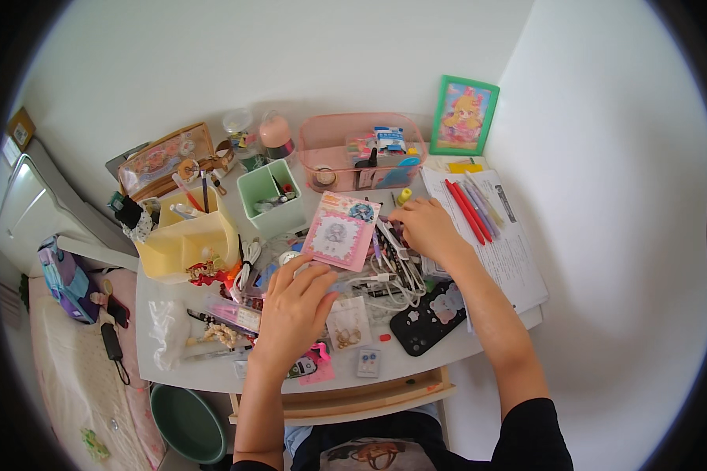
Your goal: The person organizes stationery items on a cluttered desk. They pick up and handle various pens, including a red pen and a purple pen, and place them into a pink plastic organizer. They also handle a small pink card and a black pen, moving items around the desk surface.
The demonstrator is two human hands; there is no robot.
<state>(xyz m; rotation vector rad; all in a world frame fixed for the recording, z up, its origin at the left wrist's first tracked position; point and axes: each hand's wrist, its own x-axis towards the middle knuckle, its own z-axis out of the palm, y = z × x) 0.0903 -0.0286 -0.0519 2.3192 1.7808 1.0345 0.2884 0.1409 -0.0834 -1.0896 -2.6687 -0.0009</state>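
Observation:
My left hand hovers with its fingers spread, near the lower edge of a pink card with cartoon figures. It holds nothing that I can see. My right hand bends its fingers down over the right end of a heap of pens, beside a yellow cap-like piece; whether it grips something is hidden. Between the hands lie a coiled white cable and a purple-white pen. Below them sit a card of gold earrings and a black phone case with a bear picture.
An open drawer juts out below the desk's front edge. Around the heap stand a yellow organizer, a green pen holder and a pink clear bin. Red pens lie on stacked papers, near a green picture frame.

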